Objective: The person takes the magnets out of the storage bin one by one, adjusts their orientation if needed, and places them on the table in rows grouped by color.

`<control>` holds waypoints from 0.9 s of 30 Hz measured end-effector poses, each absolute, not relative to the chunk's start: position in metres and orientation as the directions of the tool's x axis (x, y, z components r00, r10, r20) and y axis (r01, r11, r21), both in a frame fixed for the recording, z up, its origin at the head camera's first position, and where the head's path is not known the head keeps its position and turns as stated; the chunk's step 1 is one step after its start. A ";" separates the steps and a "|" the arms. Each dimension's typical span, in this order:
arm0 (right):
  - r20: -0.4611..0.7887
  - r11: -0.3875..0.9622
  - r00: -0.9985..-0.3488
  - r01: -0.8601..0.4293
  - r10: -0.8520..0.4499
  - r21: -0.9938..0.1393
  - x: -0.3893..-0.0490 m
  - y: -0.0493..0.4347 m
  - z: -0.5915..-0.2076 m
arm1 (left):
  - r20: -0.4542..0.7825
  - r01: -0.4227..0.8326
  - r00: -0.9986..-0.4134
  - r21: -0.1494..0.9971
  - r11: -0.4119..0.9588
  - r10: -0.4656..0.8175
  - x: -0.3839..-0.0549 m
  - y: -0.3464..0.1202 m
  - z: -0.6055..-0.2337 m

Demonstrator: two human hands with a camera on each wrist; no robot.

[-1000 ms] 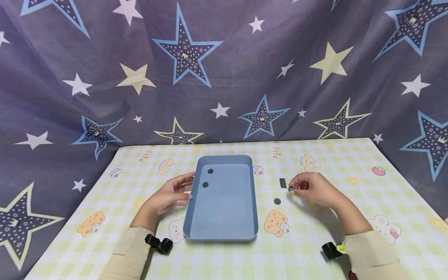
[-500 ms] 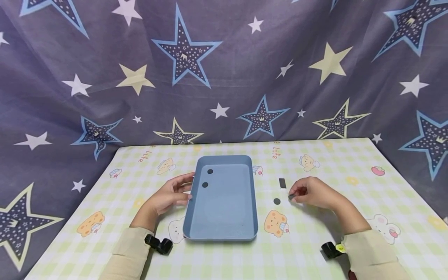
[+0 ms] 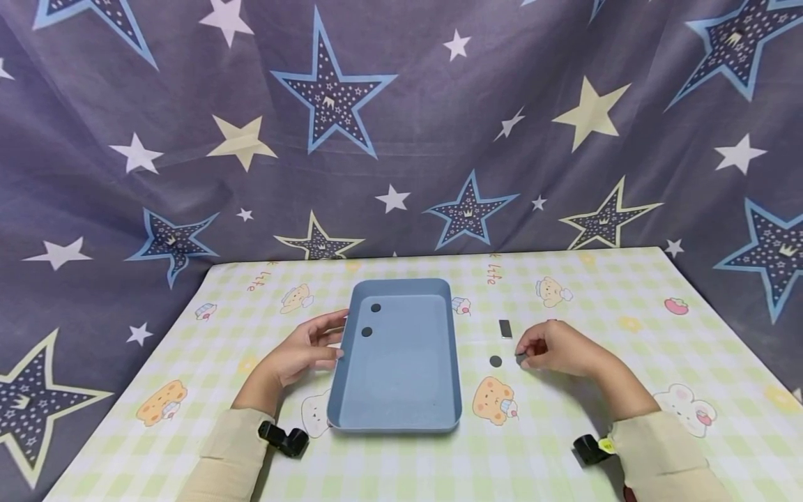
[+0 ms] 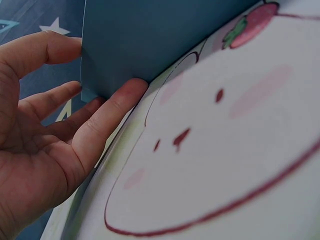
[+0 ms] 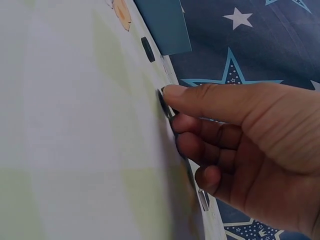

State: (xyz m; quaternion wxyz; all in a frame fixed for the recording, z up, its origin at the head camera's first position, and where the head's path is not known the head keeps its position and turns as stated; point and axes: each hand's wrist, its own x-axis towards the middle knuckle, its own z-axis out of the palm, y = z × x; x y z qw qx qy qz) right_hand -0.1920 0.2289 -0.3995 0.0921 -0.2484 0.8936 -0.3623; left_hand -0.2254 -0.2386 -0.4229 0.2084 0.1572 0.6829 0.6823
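Observation:
A blue-grey rectangular tray [image 3: 401,383] lies on the table, with two dark round discs [image 3: 376,307] at its upper left. Against its left wall my left hand [image 3: 304,351] rests, thumb and fingertips touching the side with fingers fairly straight; in the left wrist view the thumb [image 4: 112,110] reaches the wall's foot. To the right of the tray, my right hand [image 3: 561,350] pinches another dark disc [image 3: 521,358] between thumb and fingertips, low over the cloth. Just left of it lies a loose dark disc [image 3: 495,361], also visible in the right wrist view.
A small dark rectangular piece [image 3: 505,329] with a pale front edge lies beyond the loose disc. The tablecloth [image 3: 251,460] is checked green and white with cartoon prints. Behind the table hangs a dark curtain [image 3: 401,125] with stars.
My right hand has moved the pinched disc a little toward the person, from beside the rectangular piece to beside the loose disc. My left hand and the tray have stayed put.

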 end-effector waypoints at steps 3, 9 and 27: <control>0.019 0.620 -0.858 -0.386 -0.513 -0.684 -0.193 0.228 -0.401 | -0.071 -0.070 -0.865 0.997 0.020 0.497 -0.226 -0.239 -0.423; -0.002 0.633 -0.860 -0.374 -0.510 -0.678 -0.194 0.229 -0.403 | -0.071 -0.070 -0.863 0.997 0.021 0.499 -0.225 -0.239 -0.424; -0.017 0.635 -0.858 -0.366 -0.513 -0.680 -0.194 0.230 -0.402 | -0.070 -0.074 -0.862 0.997 0.012 0.501 -0.227 -0.240 -0.426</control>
